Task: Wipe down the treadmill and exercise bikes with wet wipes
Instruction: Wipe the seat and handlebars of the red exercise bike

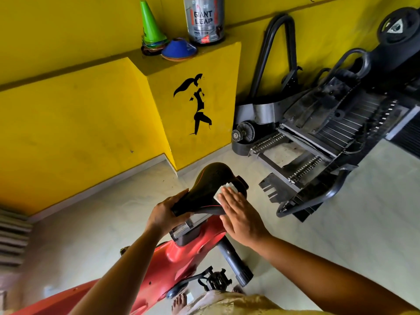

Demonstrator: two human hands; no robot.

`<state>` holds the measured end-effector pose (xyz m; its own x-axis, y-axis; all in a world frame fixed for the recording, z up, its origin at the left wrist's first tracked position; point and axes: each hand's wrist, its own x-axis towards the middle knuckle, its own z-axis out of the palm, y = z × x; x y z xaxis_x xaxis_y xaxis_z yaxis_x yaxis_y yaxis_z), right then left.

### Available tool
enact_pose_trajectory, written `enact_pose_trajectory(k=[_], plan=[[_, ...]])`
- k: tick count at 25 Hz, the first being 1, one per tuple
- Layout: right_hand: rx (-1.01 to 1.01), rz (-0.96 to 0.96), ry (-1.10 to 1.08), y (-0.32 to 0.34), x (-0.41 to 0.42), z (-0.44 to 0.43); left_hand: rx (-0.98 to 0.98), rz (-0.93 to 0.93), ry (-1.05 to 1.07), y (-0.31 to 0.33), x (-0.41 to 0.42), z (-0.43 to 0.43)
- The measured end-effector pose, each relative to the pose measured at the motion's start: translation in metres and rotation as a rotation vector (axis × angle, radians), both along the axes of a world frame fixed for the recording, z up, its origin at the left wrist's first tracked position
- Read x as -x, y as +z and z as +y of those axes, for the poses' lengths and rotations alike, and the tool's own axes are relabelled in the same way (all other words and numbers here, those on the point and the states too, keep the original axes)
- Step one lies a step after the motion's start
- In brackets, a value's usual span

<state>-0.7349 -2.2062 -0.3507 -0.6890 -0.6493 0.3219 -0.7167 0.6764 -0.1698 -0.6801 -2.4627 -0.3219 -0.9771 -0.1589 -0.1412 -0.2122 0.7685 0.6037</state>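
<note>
Hands (163, 212) flanking saddle (210, 183) (wipe (221, 193) under right (242, 214))

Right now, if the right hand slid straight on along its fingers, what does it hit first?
The wipe, which lies under the fingertips of the right hand, then the black saddle that the wipe is pressed against. Past the saddle, depth is unclear.

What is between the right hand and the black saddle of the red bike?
A white wet wipe: the right hand presses it flat against the saddle, as the head view shows.
</note>
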Motion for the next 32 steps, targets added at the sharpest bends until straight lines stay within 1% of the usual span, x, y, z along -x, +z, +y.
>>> enact_pose_trajectory(k=[2, 4, 7, 8, 9, 12, 13, 14, 15, 17, 19, 20, 22, 24, 26, 28, 31, 32], plan=[[0.050, -0.064, -0.060, 0.005, 0.009, -0.004, -0.005, 0.008, 0.022, 0.002, -0.001, 0.002], [0.044, -0.128, -0.154, 0.017, 0.025, -0.018, 0.003, 0.015, 0.047, 0.003, -0.002, 0.004], [-0.003, -0.387, -0.328, 0.035, 0.058, -0.040, 0.008, 0.026, 0.072, 0.004, -0.003, 0.006], [-0.031, -0.412, -0.316, 0.039, 0.063, -0.043, -0.003, 0.031, 0.076, 0.004, -0.003, 0.007], [-0.062, -0.379, -0.245, 0.042, 0.065, -0.043, -0.018, 0.033, 0.079, 0.005, -0.003, 0.007], [-0.063, -0.128, 0.136, 0.032, 0.055, -0.016, -0.044, 0.046, 0.090, 0.005, -0.004, 0.008], [-0.046, -0.101, 0.211, 0.027, 0.053, -0.002, -0.046, 0.046, 0.090, 0.006, -0.003, 0.008], [-0.025, -0.117, 0.240, 0.024, 0.054, 0.008, -0.046, 0.045, 0.088, 0.006, -0.003, 0.008], [0.006, -0.156, 0.221, 0.022, 0.057, 0.013, -0.045, 0.045, 0.090, 0.006, -0.003, 0.009], [0.066, -0.330, 0.116, 0.030, 0.071, 0.006, -0.041, 0.045, 0.098, 0.007, -0.004, 0.011], [0.049, -0.513, 0.040, 0.043, 0.096, -0.016, -0.038, 0.043, 0.105, 0.008, -0.003, 0.011], [0.016, -0.549, 0.023, 0.048, 0.105, -0.028, -0.036, 0.044, 0.106, 0.007, -0.003, 0.011], [-0.049, -0.522, 0.066, 0.049, 0.115, -0.043, -0.032, 0.041, 0.109, 0.006, -0.004, 0.010], [-0.064, -0.388, 0.235, 0.044, 0.109, -0.042, -0.019, 0.035, 0.111, 0.006, -0.004, 0.010], [-0.067, -0.278, 0.384, 0.029, 0.111, -0.023, 0.004, 0.037, 0.115, 0.005, -0.003, 0.010], [-0.053, -0.284, 0.353, 0.026, 0.124, -0.007, 0.018, 0.049, 0.118, 0.003, -0.002, 0.009], [-0.064, -0.446, 0.170, 0.035, 0.138, -0.020, 0.025, 0.050, 0.115, 0.002, -0.002, 0.008], [-0.084, -0.469, 0.132, 0.039, 0.139, -0.033, 0.023, 0.046, 0.117, 0.001, -0.002, 0.009]])
